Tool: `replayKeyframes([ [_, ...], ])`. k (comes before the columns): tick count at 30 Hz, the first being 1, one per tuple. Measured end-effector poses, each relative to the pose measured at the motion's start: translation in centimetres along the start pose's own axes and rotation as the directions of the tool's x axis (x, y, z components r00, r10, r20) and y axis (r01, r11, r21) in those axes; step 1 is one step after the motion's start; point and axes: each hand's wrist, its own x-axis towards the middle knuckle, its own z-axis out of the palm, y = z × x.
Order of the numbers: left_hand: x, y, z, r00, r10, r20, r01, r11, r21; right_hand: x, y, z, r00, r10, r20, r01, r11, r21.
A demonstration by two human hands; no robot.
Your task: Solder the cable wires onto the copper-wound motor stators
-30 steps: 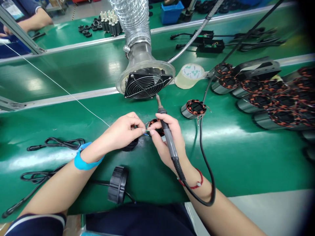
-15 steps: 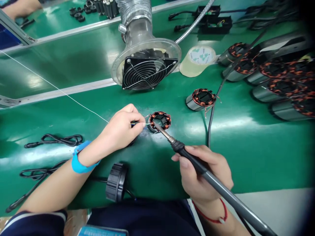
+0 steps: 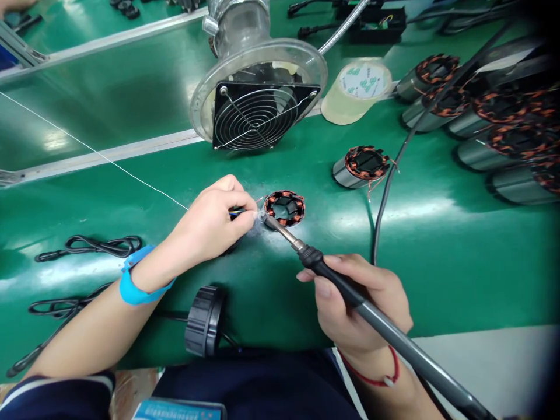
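Note:
Thin coloured wires are pinched in the fingers of my left hand [image 3: 223,219], just left of a copper-wound ring-shaped stator [image 3: 301,210] on the green table. My right hand [image 3: 363,303] grips a soldering iron [image 3: 336,279] like a pen. The iron's metal tip meets the left edge of the stator, close to my left fingertips, where a wisp of smoke shows. A thin white strand [image 3: 131,175] runs from the upper left down to my left hand. The exact contact at the tip is too small to make out.
A fan [image 3: 258,119] in a clear duct hood hangs above the stator. A second stator [image 3: 361,167] and a tape roll [image 3: 356,90] stand to the right, with several more beyond. Black cables [image 3: 105,245] and a black ribbed cap [image 3: 205,321] lie at left and front.
The iron's tip has shifted left from over the stator to its left edge, and smoke has appeared there. The view has moved slightly, so the background sits higher.

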Motion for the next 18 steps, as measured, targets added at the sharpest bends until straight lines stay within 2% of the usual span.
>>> replayKeyframes([
  [18,0.16,-0.24,0.19,0.988,0.123,-0.089,-0.122,0.992,0.015,-0.27,0.22,0.06,1.000,-0.001,0.000,0.001,1.000,0.010],
])
